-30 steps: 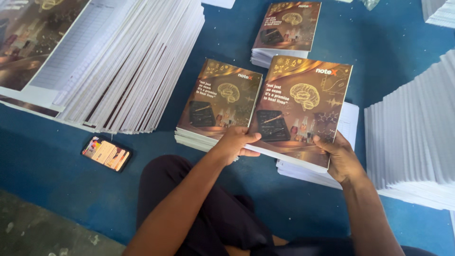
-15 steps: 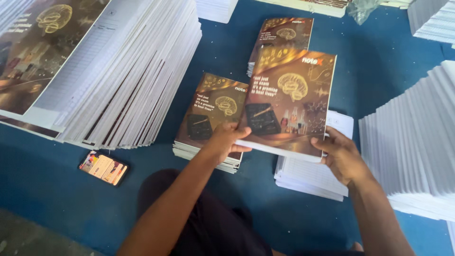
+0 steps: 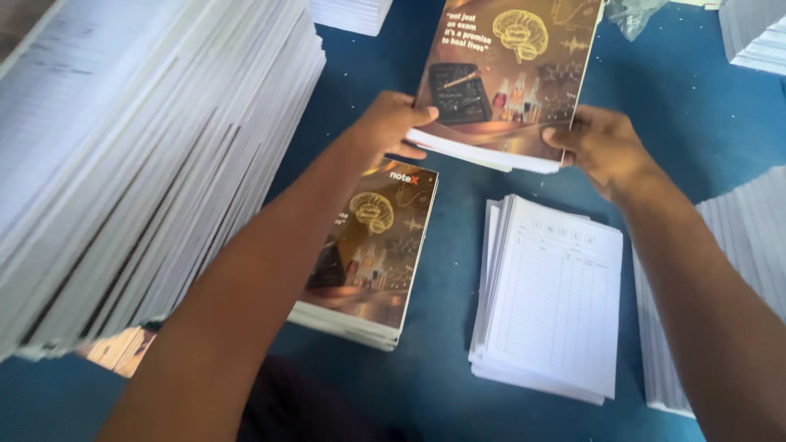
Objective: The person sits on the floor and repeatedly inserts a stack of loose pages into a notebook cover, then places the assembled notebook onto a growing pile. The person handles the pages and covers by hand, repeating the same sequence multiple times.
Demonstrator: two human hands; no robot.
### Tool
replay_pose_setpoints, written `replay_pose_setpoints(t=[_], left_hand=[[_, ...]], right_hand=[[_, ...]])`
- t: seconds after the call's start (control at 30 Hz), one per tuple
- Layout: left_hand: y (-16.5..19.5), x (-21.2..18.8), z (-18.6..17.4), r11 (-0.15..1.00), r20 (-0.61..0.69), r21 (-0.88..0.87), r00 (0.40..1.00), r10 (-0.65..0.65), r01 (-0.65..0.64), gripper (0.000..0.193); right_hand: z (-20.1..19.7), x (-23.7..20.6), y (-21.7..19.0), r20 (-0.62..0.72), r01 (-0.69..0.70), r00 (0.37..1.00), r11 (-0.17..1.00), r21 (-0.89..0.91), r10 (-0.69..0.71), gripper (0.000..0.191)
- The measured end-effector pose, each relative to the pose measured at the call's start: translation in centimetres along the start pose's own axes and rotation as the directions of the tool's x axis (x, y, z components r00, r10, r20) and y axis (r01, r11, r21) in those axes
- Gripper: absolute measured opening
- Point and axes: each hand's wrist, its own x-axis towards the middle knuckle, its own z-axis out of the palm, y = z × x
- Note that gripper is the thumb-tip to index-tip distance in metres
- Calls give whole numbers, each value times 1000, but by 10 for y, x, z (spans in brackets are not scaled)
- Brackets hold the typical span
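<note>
Nearest you, a pile of ruled sheets (image 3: 550, 301) is waiting beside a short stack of covered notebooks (image 3: 366, 258). Farther out, your left hand (image 3: 391, 124) and right hand (image 3: 602, 147) are gripping one covered notebook (image 3: 503, 78) above the blue floor (image 3: 679, 106).

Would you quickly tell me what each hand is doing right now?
Left hand: closed on the near left corner of the brown-covered notebook.
Right hand: closed on the same notebook's near right corner.
</note>
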Motion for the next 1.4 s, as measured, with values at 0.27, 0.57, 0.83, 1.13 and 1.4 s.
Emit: replay_pose_setpoints(t=[0.27,0.57,0.83,1.13,1.4], left_hand=[[-20,87,-19,965,-70,262,996,49,-29,34],[-40,121,-4,889,-202,458,972,117,-12,35],[-53,123,-2,858,-211,514,965,154,-25,36],[-54,134,6,636,-176,753,879,443,-170,79],[-32,120,31,507,-242,854,951,194,114,59]], right_hand=[[3,77,20,17,-29,999,979,-202,33,25],[6,107,41,-103,-179,984,878,-444,148,30],[10,126,82,-35,-216,976,928,-303,215,29],[3,135,86,-20,-197,980,949,-244,199,27],[9,143,71,-129,-255,967,841,-478,219,32]])
